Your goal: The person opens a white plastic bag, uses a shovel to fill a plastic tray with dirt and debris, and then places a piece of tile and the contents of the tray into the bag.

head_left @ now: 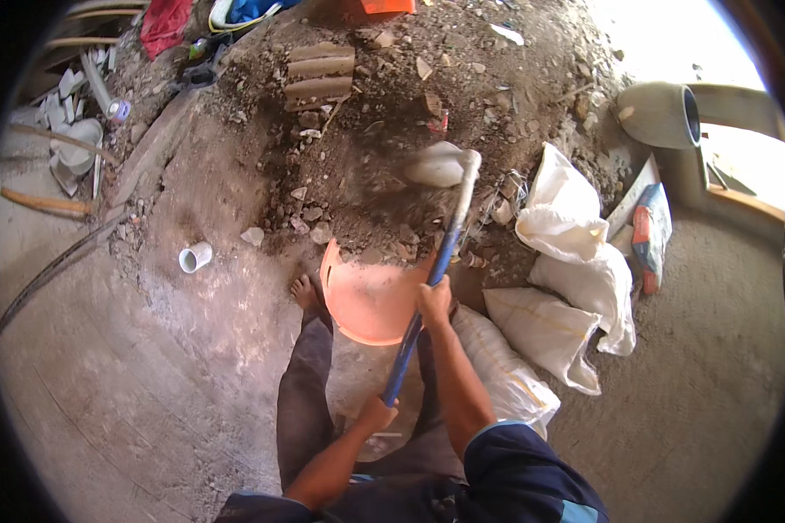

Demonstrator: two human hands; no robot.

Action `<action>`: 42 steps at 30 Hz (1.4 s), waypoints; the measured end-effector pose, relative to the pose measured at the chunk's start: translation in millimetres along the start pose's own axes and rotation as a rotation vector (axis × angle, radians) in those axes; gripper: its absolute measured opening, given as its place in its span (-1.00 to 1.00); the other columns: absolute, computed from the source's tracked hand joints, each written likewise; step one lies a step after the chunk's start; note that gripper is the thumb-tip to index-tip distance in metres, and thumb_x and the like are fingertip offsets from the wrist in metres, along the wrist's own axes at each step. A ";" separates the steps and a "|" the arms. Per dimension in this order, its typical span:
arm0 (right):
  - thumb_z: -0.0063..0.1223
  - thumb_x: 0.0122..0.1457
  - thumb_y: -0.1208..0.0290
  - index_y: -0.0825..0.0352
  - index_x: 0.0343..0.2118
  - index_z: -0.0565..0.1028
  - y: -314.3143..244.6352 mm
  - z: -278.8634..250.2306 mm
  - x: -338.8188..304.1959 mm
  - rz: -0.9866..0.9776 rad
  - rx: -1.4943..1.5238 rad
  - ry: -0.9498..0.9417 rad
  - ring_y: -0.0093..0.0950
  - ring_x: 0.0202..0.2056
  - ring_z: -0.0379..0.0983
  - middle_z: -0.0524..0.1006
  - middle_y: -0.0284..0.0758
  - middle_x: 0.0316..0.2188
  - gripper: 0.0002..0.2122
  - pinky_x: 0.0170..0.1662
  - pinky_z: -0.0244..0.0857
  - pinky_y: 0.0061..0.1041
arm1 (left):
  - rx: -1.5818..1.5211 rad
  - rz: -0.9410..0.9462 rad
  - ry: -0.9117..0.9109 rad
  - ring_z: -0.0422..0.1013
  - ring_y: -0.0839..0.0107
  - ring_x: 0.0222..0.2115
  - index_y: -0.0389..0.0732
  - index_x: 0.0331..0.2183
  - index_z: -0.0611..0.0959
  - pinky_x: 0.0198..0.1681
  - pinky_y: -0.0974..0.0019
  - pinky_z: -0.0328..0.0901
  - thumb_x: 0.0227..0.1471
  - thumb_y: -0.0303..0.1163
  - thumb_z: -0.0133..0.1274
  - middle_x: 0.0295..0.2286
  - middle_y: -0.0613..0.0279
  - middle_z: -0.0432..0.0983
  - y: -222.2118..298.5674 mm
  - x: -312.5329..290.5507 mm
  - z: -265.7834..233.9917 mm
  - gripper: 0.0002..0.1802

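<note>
Both my hands grip the blue handle (446,254) of a hoe. My left hand (377,414) is closed near its lower end, and my right hand (434,301) is wrapped round it higher up. The hoe's pale metal blade (436,166), slightly blurred, is over the heap of loose soil and rubble (358,166) in front of me. An orange plastic basin (371,305) lies between my feet, its far side against the soil. Part of its right side is hidden behind the handle and my right hand.
Several white woven sacks (545,327) lie at my right, beside a torn bag (651,228). A grey rounded pot-like vessel (658,115) is at far right. Left are a short white pipe piece (195,257), a black cable (57,266) and broken scraps (78,148). A corrugated piece (320,77) rests on the heap.
</note>
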State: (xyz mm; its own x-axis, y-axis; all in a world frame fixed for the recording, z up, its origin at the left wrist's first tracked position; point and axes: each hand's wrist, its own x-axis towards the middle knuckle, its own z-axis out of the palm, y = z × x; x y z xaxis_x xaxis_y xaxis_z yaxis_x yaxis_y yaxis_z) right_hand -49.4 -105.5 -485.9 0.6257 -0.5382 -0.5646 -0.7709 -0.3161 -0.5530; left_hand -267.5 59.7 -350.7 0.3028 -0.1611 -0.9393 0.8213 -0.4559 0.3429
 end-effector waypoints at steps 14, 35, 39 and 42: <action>0.11 0.04 0.49 0.44 -0.18 0.28 -335.5 -85.0 201.1 -0.570 0.113 0.178 -0.42 -0.55 0.49 0.50 -0.19 -0.51 -0.68 -0.50 0.40 -0.39 | -0.444 0.533 -0.222 0.38 0.49 -0.57 -0.23 -0.41 0.62 -0.49 0.38 0.26 -0.30 -0.56 0.12 -0.56 0.30 0.46 322.0 247.7 -83.1 -0.76; 0.04 0.00 0.52 0.45 -0.09 0.23 -168.6 -3.7 39.4 -0.209 -0.258 -0.231 0.11 -0.30 0.50 0.53 0.14 -0.41 -0.61 -0.21 0.39 -0.04 | -0.761 -0.063 -0.355 0.28 0.47 -0.80 -0.30 -0.47 0.56 -0.72 0.37 0.18 -0.20 -0.52 0.09 -0.74 0.26 0.36 114.7 38.9 -3.1 -0.88; 0.06 -0.01 0.53 0.43 -0.06 0.26 -115.3 -45.5 -21.7 -0.369 -0.215 -0.175 -0.01 -0.34 0.53 0.53 0.04 -0.42 -0.59 -0.24 0.39 -0.12 | -0.619 -0.130 -0.348 0.30 0.51 -0.76 -0.31 -0.41 0.62 -0.69 0.37 0.21 -0.15 -0.52 0.10 -0.66 0.28 0.43 64.5 -14.2 31.9 -0.86; 0.07 0.01 0.51 0.45 -0.11 0.25 -134.3 -79.4 -33.1 -0.306 -0.087 -0.140 -0.05 -0.42 0.52 0.50 0.01 -0.49 -0.62 -0.35 0.37 -0.16 | -0.455 -0.035 -0.276 0.35 0.52 -0.66 -0.23 -0.42 0.63 -0.59 0.38 0.25 -0.11 -0.48 0.09 -0.62 0.30 0.46 53.6 -5.3 48.4 -0.89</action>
State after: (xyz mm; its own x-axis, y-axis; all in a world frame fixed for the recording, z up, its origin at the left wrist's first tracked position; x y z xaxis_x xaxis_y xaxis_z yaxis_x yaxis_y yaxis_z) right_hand 24.0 -107.3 -344.4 0.8348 -0.2979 -0.4630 -0.5489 -0.5149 -0.6585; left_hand -248.4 -6.3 -327.6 0.1834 -0.4046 -0.8959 0.9739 -0.0493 0.2216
